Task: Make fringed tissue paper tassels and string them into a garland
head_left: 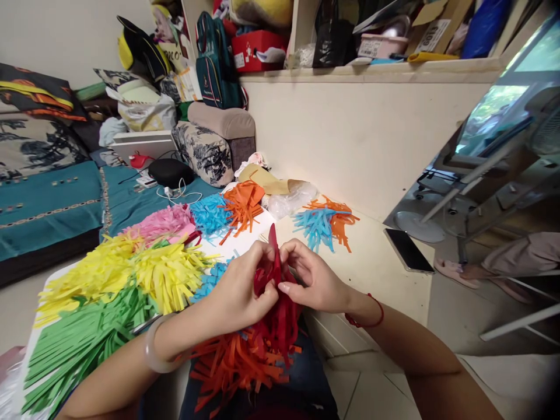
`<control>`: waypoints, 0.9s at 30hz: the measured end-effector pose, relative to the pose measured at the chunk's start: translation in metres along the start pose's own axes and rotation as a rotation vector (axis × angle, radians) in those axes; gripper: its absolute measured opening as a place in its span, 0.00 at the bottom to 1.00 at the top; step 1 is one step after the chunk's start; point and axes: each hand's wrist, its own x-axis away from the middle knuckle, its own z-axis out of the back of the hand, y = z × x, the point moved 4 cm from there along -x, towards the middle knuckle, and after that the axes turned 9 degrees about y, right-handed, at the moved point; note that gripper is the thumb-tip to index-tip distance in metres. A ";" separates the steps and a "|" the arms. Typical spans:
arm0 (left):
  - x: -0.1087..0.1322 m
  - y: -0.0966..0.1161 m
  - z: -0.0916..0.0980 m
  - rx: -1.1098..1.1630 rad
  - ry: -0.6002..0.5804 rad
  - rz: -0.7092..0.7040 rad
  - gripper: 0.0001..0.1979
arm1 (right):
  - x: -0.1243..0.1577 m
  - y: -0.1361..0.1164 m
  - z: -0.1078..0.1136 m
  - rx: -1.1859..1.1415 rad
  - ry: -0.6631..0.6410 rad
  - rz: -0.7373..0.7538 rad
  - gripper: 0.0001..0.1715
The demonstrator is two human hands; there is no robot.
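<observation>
Both hands pinch the upper edge of a red fringed paper tassel [285, 326], whose cut strips hang down below my fingers. My left hand [251, 289], with a pale bangle on its wrist, grips the left side of the fold. My right hand [317, 280], with a red cord bracelet, grips the right side, close against the left. Under the red strips, an orange fringed paper bunch [236, 361] lies on my lap. A blue fringed bunch [212, 280] is just left of my left hand, partly hidden by it.
Yellow [168, 274], green [87, 332] and pink fringed paper [161, 224] cover the white table at left. Blue and orange bunches [315, 224] lie ahead, near a clear plastic bag [291, 198]. A phone [408, 249] rests at the right edge, beside a mirror.
</observation>
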 end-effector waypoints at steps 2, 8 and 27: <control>0.000 0.004 0.001 -0.051 -0.001 -0.073 0.09 | 0.000 0.002 -0.002 -0.010 0.049 0.012 0.20; 0.001 -0.009 0.008 -0.062 -0.050 -0.065 0.03 | -0.006 0.022 -0.006 -0.033 0.137 0.032 0.19; 0.003 -0.082 0.034 -0.819 0.232 0.049 0.14 | -0.023 0.033 -0.030 0.789 0.112 0.489 0.18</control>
